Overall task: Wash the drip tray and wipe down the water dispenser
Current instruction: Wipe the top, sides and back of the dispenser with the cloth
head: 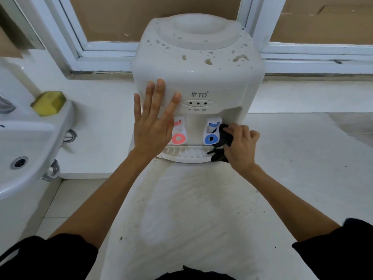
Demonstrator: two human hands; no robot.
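A white tabletop water dispenser point(201, 63) stands on a pale counter, its top speckled with brown spots. My left hand point(154, 118) lies flat with straight fingers against its front panel, left of the logo. My right hand point(241, 145) grips a black cloth point(223, 138) bunched against the recess beside the blue tap point(212, 134). The red tap point(178, 133) is partly hidden by my left hand. The white slotted drip tray point(185, 154) sits in place under the taps, with the cloth's lower end hanging over its right end.
A white washbasin point(26, 138) with a drain sits at the left, and a yellow-green sponge point(49, 103) rests on its rim. A white window frame point(105, 55) runs behind the dispenser. The counter point(201, 209) in front shows damp marks.
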